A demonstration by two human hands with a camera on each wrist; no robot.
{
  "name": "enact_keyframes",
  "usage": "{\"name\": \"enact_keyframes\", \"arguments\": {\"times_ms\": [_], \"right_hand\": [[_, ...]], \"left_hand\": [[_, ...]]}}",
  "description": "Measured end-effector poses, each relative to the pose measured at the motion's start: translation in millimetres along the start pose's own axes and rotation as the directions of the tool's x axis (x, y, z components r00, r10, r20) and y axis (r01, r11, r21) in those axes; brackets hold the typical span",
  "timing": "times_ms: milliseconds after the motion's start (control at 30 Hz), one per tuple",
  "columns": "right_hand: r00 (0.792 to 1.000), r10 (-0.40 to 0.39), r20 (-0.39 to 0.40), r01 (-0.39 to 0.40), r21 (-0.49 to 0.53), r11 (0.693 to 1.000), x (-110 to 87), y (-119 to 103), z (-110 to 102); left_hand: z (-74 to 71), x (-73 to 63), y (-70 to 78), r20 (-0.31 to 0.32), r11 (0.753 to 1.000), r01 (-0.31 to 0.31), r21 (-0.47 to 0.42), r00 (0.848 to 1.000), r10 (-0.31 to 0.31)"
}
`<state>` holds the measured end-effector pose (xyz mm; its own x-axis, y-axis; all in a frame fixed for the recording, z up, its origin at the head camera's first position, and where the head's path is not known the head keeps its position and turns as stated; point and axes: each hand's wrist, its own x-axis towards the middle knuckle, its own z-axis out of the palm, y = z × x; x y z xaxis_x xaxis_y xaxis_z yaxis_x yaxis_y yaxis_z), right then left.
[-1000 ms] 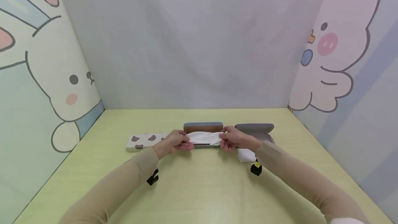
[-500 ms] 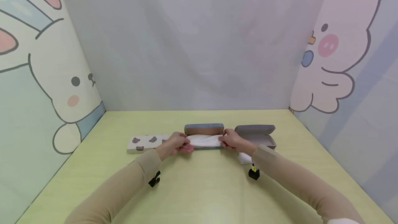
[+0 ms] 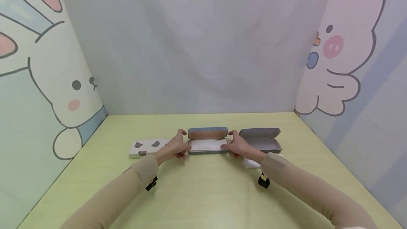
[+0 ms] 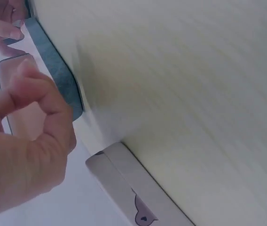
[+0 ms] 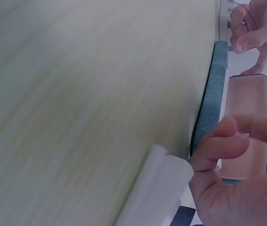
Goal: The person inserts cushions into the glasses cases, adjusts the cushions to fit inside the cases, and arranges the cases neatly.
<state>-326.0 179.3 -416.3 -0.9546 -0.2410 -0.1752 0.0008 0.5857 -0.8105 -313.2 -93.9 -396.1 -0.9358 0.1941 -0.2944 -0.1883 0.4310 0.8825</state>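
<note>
A blue glasses case (image 3: 208,133) with a pinkish-brown lining stands with its lid up in the middle of the table. A folded white cloth (image 3: 206,145) lies in its lower half. At the case's left end is my left hand (image 3: 176,144), fingers loosely bent and nothing held. My right hand (image 3: 238,144) is at the right end, its thumb over the edge by the cloth and its index finger beside the lid. Whether either hand touches the case cannot be told. The right wrist view also shows the case's blue front (image 5: 210,89).
Left of the left hand lies a white case with bear prints (image 3: 144,148), partly covered by that hand. On the right a grey glasses case (image 3: 260,138) stands with its lid up. Another folded white cloth (image 3: 251,163) lies before it, partly behind the right forearm.
The white cloth was held stretched between both hands above the blue case; it now lies in the case. Both hands have let go of it, and the left has drawn slightly left.
</note>
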Motion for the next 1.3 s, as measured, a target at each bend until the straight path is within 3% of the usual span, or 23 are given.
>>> {"name": "enact_keyframes", "arguments": {"times_ms": [67, 167, 433, 700, 967, 1300], "right_hand": [[1.000, -0.008, 0.017, 0.008, -0.006, 1.000, -1.3, 1, -1], [0.998, -0.023, 0.054, 0.023, -0.001, 1.000, -2.0, 2, -2], [0.993, -0.050, 0.103, 0.049, 0.005, 0.999, 1.3, 9, 2], [0.997, -0.073, 0.026, 0.075, -0.091, 0.993, 4.9, 3, 12], [0.992, -0.117, -0.046, 0.108, -0.163, 0.981, 6.6, -2, 20], [0.990, -0.101, -0.102, 0.074, -0.233, 0.970, 7.7, -6, 22]], "left_hand": [[0.2, -1.1, -1.5, 0.028, 0.999, 0.009, 0.052, 1.000, -0.011], [3.6, -0.2, -6.7, 0.060, 0.998, 0.015, 0.053, 0.998, -0.018], [19.1, 5.8, -18.8, 0.042, 0.997, -0.078, 0.027, 0.996, 0.076], [27.4, 5.0, -20.4, -0.019, 0.987, -0.133, 0.088, 0.991, 0.135], [29.1, 6.6, -19.8, -0.074, 0.975, -0.142, 0.169, 0.985, 0.156], [28.2, 10.3, -20.3, -0.106, 0.966, -0.155, 0.207, 0.978, 0.180]]}}
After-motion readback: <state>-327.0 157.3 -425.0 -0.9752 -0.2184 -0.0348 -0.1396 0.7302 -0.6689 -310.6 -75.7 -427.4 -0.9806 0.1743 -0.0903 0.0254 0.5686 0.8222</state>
